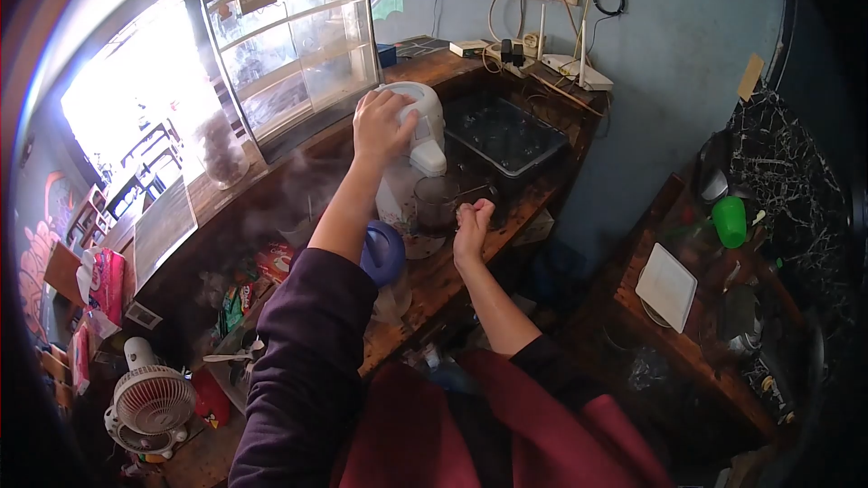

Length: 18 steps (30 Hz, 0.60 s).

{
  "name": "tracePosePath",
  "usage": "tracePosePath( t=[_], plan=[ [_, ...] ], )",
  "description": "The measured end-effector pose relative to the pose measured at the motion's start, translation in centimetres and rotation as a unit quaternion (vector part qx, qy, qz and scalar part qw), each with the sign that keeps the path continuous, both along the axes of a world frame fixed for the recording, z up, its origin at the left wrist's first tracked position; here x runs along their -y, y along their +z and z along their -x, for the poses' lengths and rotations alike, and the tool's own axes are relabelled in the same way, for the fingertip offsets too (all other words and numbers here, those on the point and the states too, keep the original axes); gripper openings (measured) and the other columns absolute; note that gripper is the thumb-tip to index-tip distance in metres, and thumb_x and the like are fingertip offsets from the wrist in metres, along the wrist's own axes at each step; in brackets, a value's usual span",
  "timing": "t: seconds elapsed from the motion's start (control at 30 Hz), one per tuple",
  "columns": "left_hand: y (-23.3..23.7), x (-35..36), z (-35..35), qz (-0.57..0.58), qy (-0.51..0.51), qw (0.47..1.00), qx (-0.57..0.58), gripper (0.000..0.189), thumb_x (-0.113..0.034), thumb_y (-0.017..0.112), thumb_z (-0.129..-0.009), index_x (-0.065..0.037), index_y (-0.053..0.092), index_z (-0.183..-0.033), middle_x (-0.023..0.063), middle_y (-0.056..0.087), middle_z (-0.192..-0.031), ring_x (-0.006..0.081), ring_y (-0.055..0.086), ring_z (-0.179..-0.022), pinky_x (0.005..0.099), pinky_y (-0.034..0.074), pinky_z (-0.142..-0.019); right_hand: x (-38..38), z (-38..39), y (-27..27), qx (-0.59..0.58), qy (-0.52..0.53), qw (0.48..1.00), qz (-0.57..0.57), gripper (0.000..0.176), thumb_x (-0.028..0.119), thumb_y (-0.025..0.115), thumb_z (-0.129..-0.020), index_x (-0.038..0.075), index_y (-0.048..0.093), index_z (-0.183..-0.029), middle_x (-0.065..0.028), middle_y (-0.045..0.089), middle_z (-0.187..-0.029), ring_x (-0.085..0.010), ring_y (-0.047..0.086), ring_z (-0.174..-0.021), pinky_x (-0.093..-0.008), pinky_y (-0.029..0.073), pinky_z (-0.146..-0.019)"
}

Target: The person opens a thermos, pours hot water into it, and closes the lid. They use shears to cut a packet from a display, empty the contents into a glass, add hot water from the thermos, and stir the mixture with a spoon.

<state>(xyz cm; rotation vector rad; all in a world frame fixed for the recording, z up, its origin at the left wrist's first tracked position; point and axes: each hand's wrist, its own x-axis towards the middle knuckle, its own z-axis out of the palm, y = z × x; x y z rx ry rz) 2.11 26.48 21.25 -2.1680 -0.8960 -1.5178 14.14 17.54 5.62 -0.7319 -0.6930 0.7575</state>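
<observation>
The top of a white, rounded plastic dispenser (432, 125) at upper centre is covered by the left hand (384, 122), fingers outstretched, while the right hand (473, 230), curled, its grip unclear, is held beside a dark, round cup (436, 208) mid-frame.

Looked forward and down from head height at close range, over both sleeves (303, 343), to the desk (432, 300) and wall (669, 54) beyond.

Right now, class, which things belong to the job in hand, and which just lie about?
Apparently in use:
white, rounded dispenser, left hand on top;
dark round vessel below the spout, right hand beside it.

Lying about:
green plastic cup;
pale round-caged fan.
</observation>
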Motion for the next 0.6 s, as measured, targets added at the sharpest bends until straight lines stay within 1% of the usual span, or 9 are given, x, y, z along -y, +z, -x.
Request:
tracePosePath(
  t=[0.07, 0.17, 0.27, 0.37, 0.43, 0.6],
  plan=[
    [0.12, 0.04, 0.01, 0.012, 0.022, 1.000, -0.011, 0.021, -0.026, 0.055, -0.067, -0.009, 0.063, -0.077, 0.0046, 0.057, -0.079, 0.0245, 0.051, -0.078, 0.0366, 0.040, -0.077, -0.07, -0.06, -0.16, -0.007, 0.003, 1.000, 0.003, 0.013, 0.005, 0.043, -0.081, 0.009, 0.031, -0.085, 0.0000, 0.036, -0.073, -0.0075, 0.036, -0.064, -0.0211, 0.033, -0.059],
    [0.05, -0.05, -0.11, 0.010, 0.018, 1.000, 0.004, 0.020, -0.026, 0.055, -0.068, -0.009, 0.063, -0.075, 0.0042, 0.057, -0.077, 0.0243, 0.051, -0.077, 0.0363, 0.040, -0.076, -0.12, -0.16, 0.10, 0.006, -0.002, 1.000, -0.008, 0.012, 0.005, 0.043, -0.081, 0.009, 0.031, -0.085, -0.0001, 0.037, -0.072, -0.0077, 0.036, -0.064, -0.0212, 0.034, -0.060],
    [0.12, -0.02, -0.10, 0.006, 0.019, 1.000, 0.003, 0.021, -0.027, 0.054, -0.069, -0.009, 0.063, -0.074, 0.0042, 0.057, -0.075, 0.0244, 0.052, -0.076, 0.0360, 0.040, -0.075, -0.15, -0.03, 0.22, -0.008, -0.007, 1.000, 0.008, 0.012, 0.005, 0.042, -0.081, 0.008, 0.031, -0.085, -0.0003, 0.037, -0.072, -0.0078, 0.037, -0.064, -0.0214, 0.034, -0.060],
    [0.12, -0.23, -0.07, 0.006, 0.015, 1.000, 0.005, 0.021, -0.028, 0.054, -0.070, -0.009, 0.063, -0.073, 0.0043, 0.057, -0.074, 0.0244, 0.051, -0.075, 0.0357, 0.040, -0.074, -0.26, -0.04, 0.02, 0.016, -0.016, 1.000, 0.021, 0.012, 0.005, 0.042, -0.081, 0.008, 0.031, -0.084, -0.0005, 0.037, -0.072, -0.0078, 0.037, -0.064, -0.0217, 0.034, -0.059],
    [0.05, -0.37, 0.00, 0.010, 0.018, 1.000, 0.000, 0.022, -0.028, 0.054, -0.071, -0.009, 0.063, -0.073, 0.0045, 0.057, -0.073, 0.0244, 0.051, -0.075, 0.0357, 0.040, -0.073, -0.23, -0.03, -0.16, 0.003, -0.001, 1.000, -0.014, 0.012, 0.005, 0.042, -0.081, 0.008, 0.031, -0.085, -0.0005, 0.037, -0.072, -0.0078, 0.037, -0.065, -0.0215, 0.034, -0.060],
    [0.07, -0.45, 0.02, 0.013, 0.026, 1.000, 0.000, 0.023, -0.029, 0.053, -0.071, -0.009, 0.063, -0.072, 0.0049, 0.056, -0.072, 0.0245, 0.051, -0.075, 0.0357, 0.040, -0.073, -0.17, 0.06, -0.25, 0.005, -0.008, 1.000, -0.012, 0.013, 0.005, 0.042, -0.081, 0.008, 0.031, -0.085, -0.0005, 0.037, -0.073, -0.0079, 0.037, -0.064, -0.0213, 0.034, -0.059]
  ],
)
